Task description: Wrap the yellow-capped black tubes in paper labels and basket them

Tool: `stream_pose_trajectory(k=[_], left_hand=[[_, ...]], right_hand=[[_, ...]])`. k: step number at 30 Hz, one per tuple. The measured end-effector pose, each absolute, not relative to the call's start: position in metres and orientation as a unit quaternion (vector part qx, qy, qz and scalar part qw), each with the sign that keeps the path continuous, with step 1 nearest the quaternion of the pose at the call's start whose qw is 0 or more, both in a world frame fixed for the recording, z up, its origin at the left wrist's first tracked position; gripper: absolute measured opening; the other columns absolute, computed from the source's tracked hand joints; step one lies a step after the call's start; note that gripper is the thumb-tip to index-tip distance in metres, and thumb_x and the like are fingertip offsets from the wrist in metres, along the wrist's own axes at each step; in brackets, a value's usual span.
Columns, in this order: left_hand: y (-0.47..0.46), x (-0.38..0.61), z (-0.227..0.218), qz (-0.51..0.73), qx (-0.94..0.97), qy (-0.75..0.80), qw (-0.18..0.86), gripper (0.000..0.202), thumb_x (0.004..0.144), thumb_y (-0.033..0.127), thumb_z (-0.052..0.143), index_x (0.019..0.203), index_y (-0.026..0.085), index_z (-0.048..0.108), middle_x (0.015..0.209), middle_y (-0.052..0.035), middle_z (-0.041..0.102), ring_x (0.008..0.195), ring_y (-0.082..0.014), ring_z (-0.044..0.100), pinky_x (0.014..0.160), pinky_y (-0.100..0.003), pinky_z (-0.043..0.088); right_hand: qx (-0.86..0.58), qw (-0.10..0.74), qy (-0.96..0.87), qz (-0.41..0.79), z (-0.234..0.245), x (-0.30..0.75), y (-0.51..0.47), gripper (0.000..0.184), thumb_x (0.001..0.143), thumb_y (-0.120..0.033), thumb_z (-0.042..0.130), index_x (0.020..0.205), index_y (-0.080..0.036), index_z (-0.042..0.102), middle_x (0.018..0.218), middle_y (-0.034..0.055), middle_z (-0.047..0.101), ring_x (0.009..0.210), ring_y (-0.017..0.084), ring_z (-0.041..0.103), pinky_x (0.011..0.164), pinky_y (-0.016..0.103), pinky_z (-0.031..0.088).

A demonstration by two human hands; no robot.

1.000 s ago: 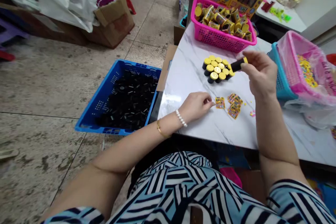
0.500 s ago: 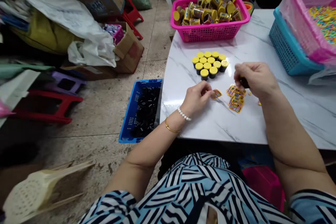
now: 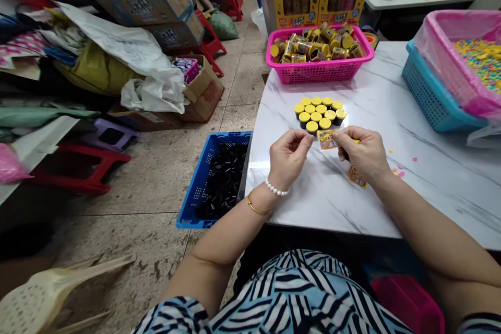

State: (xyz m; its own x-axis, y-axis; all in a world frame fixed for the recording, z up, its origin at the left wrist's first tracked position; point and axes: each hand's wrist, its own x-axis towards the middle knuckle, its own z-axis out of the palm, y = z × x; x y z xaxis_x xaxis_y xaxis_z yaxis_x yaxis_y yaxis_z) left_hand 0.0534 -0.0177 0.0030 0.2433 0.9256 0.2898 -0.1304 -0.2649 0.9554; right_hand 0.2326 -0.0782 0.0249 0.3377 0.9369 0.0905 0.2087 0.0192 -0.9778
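The left hand (image 3: 289,159) has lifted one sticker (image 3: 326,139) off the white marble-pattern table (image 3: 391,115), and the right hand (image 3: 362,154) has come in to meet it. Both now pinch the sticker, a glossy printed rectangle. The right hand also closes on a black canister (image 3: 346,155), mostly hidden. Upright cylindrical yellow-capped canisters (image 3: 319,114) cluster just beyond, and flat spare stickers (image 3: 357,176) lie below the wrist.

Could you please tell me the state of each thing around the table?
Small orange printed label: pinched between both hands.
Left hand: fingers shut on the label's left edge.
Right hand: fingers shut on its right edge.
Yellow-capped black tubs: upright, capped, clustered.
Pink plastic basket: full of labelled tubs.
Blue plastic crate: on floor, holding black parts.
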Motion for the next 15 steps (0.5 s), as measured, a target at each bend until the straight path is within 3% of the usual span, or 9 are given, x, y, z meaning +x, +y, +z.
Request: stream_pose_trajectory(k=[8, 15], left_hand=[[-0.023, 0.051, 0.009, 0.499, 0.558, 0.33, 0.575, 0.039, 0.091, 0.055, 0.076, 0.091, 0.016, 0.08, 0.07, -0.0005, 0.065, 0.048, -0.0047, 0.047, 0.046, -0.022, 0.036], [-0.02, 0.05, 0.012, 0.465, 0.514, 0.336, 0.638, 0.041, 0.076, 0.056, 0.088, 0.083, 0.017, 0.079, 0.066, 0.0012, 0.063, 0.047, -0.0042, 0.041, 0.044, -0.022, 0.031]], right_hand=[[-0.558, 0.585, -0.578, 0.11, 0.017, 0.222, -0.082, 0.033, 0.098, -0.036, 0.068, 0.069, -0.022, 0.07, 0.066, 0.0002, 0.066, 0.067, 0.016, 0.062, 0.071, 0.033, 0.049], [-0.546, 0.56, -0.617, 0.09, 0.015, 0.22, -0.082, 0.026, 0.098, -0.037, 0.068, 0.075, -0.025, 0.075, 0.075, 0.0034, 0.073, 0.073, 0.02, 0.067, 0.073, 0.036, 0.054]])
